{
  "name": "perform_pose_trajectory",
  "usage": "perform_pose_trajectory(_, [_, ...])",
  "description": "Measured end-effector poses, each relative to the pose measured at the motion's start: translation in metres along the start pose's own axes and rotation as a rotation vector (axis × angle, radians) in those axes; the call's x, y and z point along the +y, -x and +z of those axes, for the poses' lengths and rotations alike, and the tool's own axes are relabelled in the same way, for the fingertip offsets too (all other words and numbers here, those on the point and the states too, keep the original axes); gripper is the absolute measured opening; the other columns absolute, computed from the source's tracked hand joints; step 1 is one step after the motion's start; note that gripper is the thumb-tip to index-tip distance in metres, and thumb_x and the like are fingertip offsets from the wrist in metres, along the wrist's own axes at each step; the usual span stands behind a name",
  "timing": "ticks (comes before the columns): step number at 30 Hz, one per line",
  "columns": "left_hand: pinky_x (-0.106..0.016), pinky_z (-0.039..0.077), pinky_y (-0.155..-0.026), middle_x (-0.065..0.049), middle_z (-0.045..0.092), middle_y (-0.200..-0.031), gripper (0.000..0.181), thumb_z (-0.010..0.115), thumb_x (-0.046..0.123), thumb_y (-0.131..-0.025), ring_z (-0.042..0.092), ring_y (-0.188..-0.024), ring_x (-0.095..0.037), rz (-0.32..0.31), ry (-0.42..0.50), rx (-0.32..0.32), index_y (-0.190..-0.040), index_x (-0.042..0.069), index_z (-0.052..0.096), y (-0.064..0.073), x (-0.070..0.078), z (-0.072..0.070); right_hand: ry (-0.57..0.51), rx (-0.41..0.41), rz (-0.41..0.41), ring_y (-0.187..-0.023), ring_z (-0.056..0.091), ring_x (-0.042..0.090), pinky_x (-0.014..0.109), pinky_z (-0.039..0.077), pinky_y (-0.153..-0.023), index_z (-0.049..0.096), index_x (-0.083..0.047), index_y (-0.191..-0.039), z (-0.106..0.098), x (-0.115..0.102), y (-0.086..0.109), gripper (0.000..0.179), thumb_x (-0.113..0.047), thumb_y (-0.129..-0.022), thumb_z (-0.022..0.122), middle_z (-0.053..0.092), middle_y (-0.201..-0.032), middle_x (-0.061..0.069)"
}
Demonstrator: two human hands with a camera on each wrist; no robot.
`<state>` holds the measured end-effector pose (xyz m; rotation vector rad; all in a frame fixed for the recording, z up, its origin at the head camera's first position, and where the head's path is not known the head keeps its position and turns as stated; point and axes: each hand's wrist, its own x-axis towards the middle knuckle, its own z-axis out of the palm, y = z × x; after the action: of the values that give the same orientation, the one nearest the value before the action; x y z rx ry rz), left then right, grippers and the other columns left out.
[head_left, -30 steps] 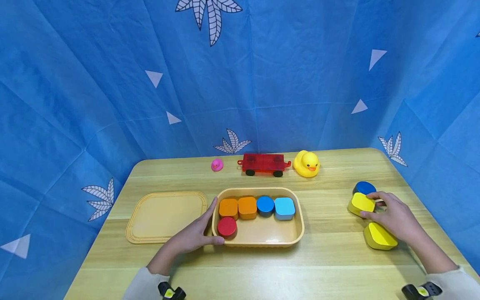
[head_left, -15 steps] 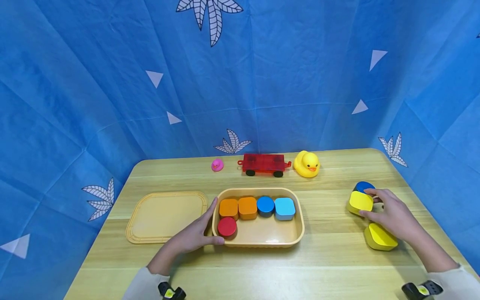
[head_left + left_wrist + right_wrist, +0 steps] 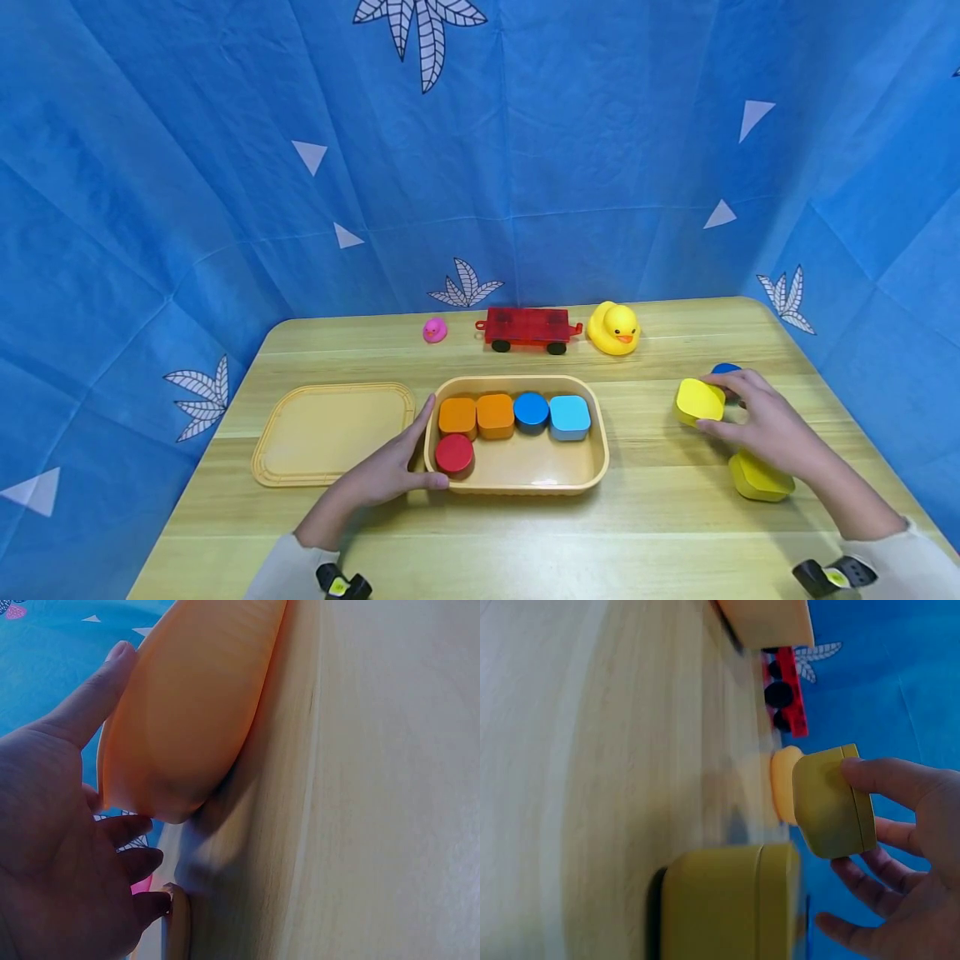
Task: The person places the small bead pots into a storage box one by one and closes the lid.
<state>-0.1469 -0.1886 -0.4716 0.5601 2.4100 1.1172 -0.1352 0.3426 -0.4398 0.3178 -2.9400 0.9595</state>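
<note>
My right hand point(image 3: 765, 421) pinches a yellow rounded block point(image 3: 700, 401) between thumb and fingers. In the right wrist view this block point(image 3: 826, 802) hangs off the tabletop. A second yellow block point(image 3: 761, 477) stands under that hand, partly covered, and a blue round block point(image 3: 726, 369) shows behind the fingers. My left hand point(image 3: 390, 467) holds the left end of a beige box point(image 3: 525, 488), thumb on the front rim and index finger along the end. Inside the box are two orange blocks point(image 3: 495, 417), a blue round one point(image 3: 531, 413), a light blue one point(image 3: 570, 417) and a red round one point(image 3: 454, 456).
A beige lid point(image 3: 333, 433) lies left of the box. Along the back edge stand a small pink duck point(image 3: 434, 330), a red toy wagon point(image 3: 527, 328) and a yellow duck point(image 3: 614, 328). Blue cloth point(image 3: 600, 150) hangs behind the wooden table point(image 3: 525, 550).
My right hand has moved left with the yellow block, away from the blue round block behind it. The left hand and the box stay where they were.
</note>
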Motion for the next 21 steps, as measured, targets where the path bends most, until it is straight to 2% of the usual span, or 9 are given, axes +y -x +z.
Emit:
perform_pose_trajectory(2, [-0.057, 0.014, -0.126, -0.010, 0.000, -0.173, 0.120, 0.080, 0.043, -0.089, 0.010, -0.158, -0.038, -0.005, 0.001, 0.000, -0.167, 0.020, -0.009, 0.000, 0.000, 0.000, -0.014, -0.004, -0.014, -0.115, 0.053, 0.045, 0.066, 0.048, -0.093, 0.054, 0.005, -0.141, 0.001, -0.006, -0.002, 0.069, -0.028, -0.089, 0.084, 0.052, -0.127, 0.024])
perform_pose_trajectory(7, [-0.055, 0.013, -0.127, -0.007, 0.000, -0.173, 0.121, 0.081, 0.041, -0.089, 0.009, -0.158, -0.035, -0.019, 0.005, -0.001, -0.166, 0.021, -0.010, 0.001, 0.001, 0.000, -0.019, 0.004, -0.076, -0.115, 0.056, 0.040, 0.062, 0.050, -0.095, 0.057, 0.003, -0.138, 0.004, -0.020, -0.007, 0.064, -0.023, -0.088, 0.085, 0.057, -0.125, 0.020])
perform_pose_trajectory(11, [-0.055, 0.013, -0.127, -0.007, 0.000, -0.173, 0.120, 0.081, 0.041, -0.090, 0.009, -0.158, -0.035, -0.014, 0.007, 0.001, -0.167, 0.022, -0.009, 0.001, 0.002, -0.001, -0.046, -0.013, -0.104, -0.118, 0.057, 0.040, 0.061, 0.052, -0.097, 0.056, 0.003, -0.138, 0.007, -0.034, -0.011, 0.062, -0.020, -0.088, 0.085, 0.059, -0.131, 0.021])
perform_pose_trajectory(16, [-0.057, 0.014, -0.126, -0.010, 0.000, -0.173, 0.120, 0.080, 0.042, -0.090, 0.010, -0.158, -0.038, -0.008, 0.002, 0.004, -0.167, 0.021, -0.009, 0.000, 0.001, 0.000, -0.075, -0.041, -0.129, -0.122, 0.056, 0.041, 0.062, 0.052, -0.099, 0.056, 0.000, -0.140, 0.011, -0.054, -0.017, 0.062, -0.021, -0.089, 0.084, 0.060, -0.135, 0.021])
perform_pose_trajectory(21, [-0.056, 0.013, -0.126, -0.007, 0.000, -0.173, 0.120, 0.081, 0.042, -0.090, 0.009, -0.158, -0.035, -0.020, -0.001, 0.000, -0.167, 0.022, -0.009, 0.000, 0.000, 0.000, -0.091, -0.064, -0.167, -0.124, 0.058, 0.038, 0.060, 0.052, -0.100, 0.057, -0.003, -0.141, 0.020, -0.071, -0.025, 0.061, -0.024, -0.090, 0.083, 0.060, -0.137, 0.017])
